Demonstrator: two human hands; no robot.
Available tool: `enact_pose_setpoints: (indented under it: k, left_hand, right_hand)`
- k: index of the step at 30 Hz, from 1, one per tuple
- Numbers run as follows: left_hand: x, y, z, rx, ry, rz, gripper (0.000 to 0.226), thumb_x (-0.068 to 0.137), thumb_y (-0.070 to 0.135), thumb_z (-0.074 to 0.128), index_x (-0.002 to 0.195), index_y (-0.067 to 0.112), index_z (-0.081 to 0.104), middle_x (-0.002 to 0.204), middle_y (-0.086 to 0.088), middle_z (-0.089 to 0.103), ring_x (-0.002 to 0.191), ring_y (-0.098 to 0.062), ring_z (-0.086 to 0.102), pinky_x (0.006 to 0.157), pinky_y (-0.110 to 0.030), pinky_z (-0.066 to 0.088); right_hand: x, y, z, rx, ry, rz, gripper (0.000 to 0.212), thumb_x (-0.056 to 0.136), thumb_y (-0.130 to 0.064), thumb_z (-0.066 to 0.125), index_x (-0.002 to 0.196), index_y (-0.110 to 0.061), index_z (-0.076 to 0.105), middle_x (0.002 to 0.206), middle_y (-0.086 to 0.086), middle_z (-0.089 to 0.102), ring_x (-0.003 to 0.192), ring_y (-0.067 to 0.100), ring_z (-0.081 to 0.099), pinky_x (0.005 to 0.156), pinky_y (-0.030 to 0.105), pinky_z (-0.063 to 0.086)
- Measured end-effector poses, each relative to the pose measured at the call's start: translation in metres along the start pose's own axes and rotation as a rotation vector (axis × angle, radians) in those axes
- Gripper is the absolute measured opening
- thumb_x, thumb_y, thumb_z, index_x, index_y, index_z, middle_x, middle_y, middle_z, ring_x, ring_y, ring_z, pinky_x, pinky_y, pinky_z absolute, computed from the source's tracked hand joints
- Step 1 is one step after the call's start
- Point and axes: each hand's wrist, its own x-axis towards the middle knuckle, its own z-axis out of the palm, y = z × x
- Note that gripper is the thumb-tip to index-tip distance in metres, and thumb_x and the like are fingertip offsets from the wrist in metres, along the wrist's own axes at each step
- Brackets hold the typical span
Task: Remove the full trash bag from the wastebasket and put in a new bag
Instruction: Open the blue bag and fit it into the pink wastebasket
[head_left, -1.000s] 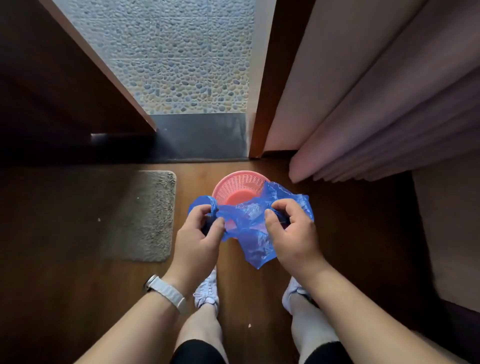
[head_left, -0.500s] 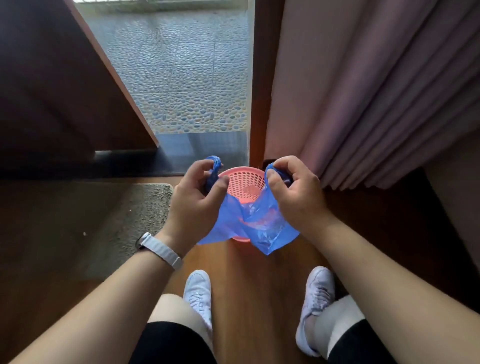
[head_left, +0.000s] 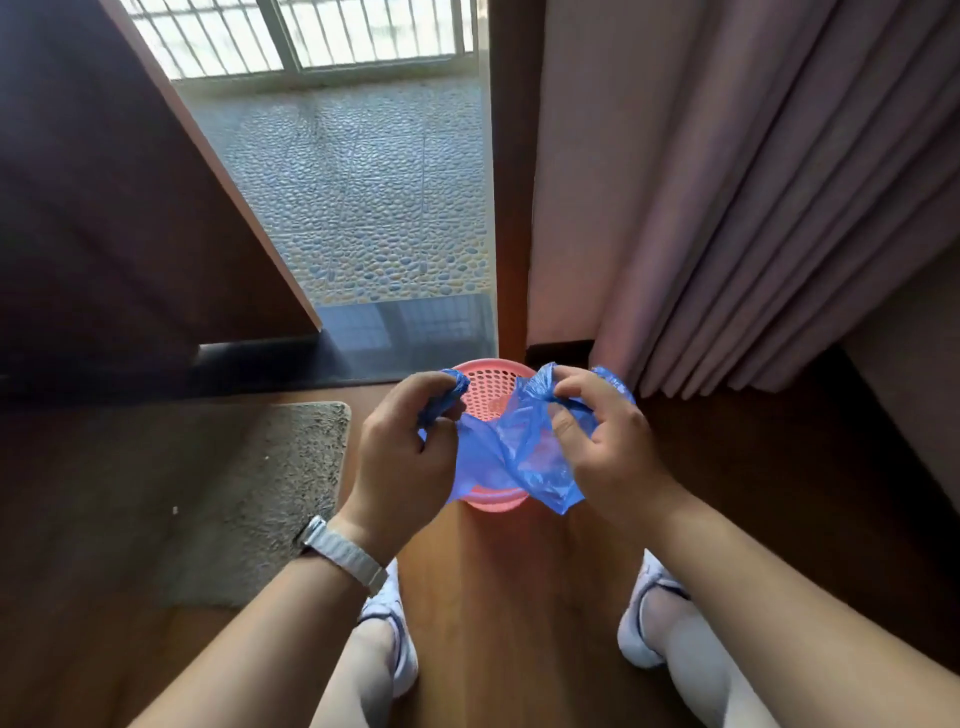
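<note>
A small pink mesh wastebasket (head_left: 492, 387) stands on the wooden floor by the door frame. Above it hangs a thin blue trash bag (head_left: 511, 457), crumpled and partly spread, covering the basket's near half. My left hand (head_left: 410, 457) grips the bag's bunched left edge in curled fingers. My right hand (head_left: 597, 436) pinches the bag's right edge between thumb and fingers. Both hands are close together just over the basket's rim. The basket's inside is mostly hidden by the bag.
A grey mat (head_left: 260, 493) lies on the floor to the left. A dark open door (head_left: 130, 208) stands at the left, a pink curtain (head_left: 753, 208) at the right. Beyond the dark threshold (head_left: 405, 332) is a pebble-tiled balcony. My white shoes (head_left: 644, 618) flank the floor below the basket.
The view tilted upward, showing more balcony. My hands stayed over the basket and worked the bag's edge, with my right hand's fingers shifting along the gathered rim.
</note>
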Motion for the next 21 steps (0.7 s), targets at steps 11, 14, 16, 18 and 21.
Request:
enact_pose_setpoints:
  k: [11, 14, 16, 18, 21]
  left_hand:
    - [0.044, -0.062, 0.019, -0.200, 0.034, -0.260, 0.034, 0.067, -0.006, 0.039, 0.091, 0.004, 0.061, 0.077, 0.005, 0.065, 0.072, -0.010, 0.062, 0.075, -0.023, 0.053]
    - [0.054, -0.089, 0.023, -0.044, -0.077, -0.365, 0.028, 0.068, 0.004, 0.044, 0.083, 0.019, 0.062, 0.073, 0.005, 0.064, 0.071, -0.017, 0.059, 0.072, -0.032, 0.050]
    - [0.051, -0.105, 0.022, 0.153, -0.098, -0.409, 0.016, 0.069, 0.011, 0.050, 0.080, 0.016, 0.061, 0.073, 0.002, 0.063, 0.072, -0.023, 0.058, 0.072, -0.035, 0.047]
    - [0.045, -0.119, 0.019, 0.375, -0.044, -0.416, 0.009, 0.074, 0.008, 0.060, 0.080, 0.014, 0.059, 0.077, -0.002, 0.060, 0.076, -0.023, 0.055, 0.074, -0.032, 0.044]
    - [0.035, -0.132, 0.009, 0.596, -0.017, -0.375, 0.017, 0.074, 0.003, 0.069, 0.087, 0.011, 0.061, 0.083, -0.008, 0.059, 0.085, -0.032, 0.056, 0.081, -0.041, 0.046]
  right_hand:
    - [0.076, 0.046, 0.016, 0.086, -0.005, 0.100, 0.011, 0.084, -0.016, 0.055, 0.094, -0.017, 0.061, 0.102, -0.013, 0.063, 0.091, 0.000, 0.059, 0.081, 0.012, 0.044]
    - [0.089, 0.064, 0.022, 0.003, -0.046, 0.183, 0.009, 0.086, -0.019, 0.054, 0.088, -0.012, 0.061, 0.087, 0.002, 0.065, 0.080, 0.013, 0.058, 0.071, 0.017, 0.044]
    - [0.091, 0.077, 0.030, -0.128, -0.119, 0.234, 0.013, 0.086, -0.023, 0.055, 0.085, -0.010, 0.059, 0.084, 0.007, 0.062, 0.077, 0.022, 0.058, 0.068, 0.028, 0.044]
    - [0.087, 0.089, 0.034, -0.269, -0.148, 0.248, 0.010, 0.085, -0.018, 0.061, 0.087, -0.008, 0.060, 0.089, 0.007, 0.059, 0.081, 0.026, 0.056, 0.070, 0.030, 0.041]
    - [0.079, 0.105, 0.028, -0.450, -0.125, 0.263, 0.028, 0.074, -0.018, 0.069, 0.098, -0.006, 0.062, 0.107, 0.011, 0.054, 0.098, 0.030, 0.053, 0.083, 0.028, 0.038]
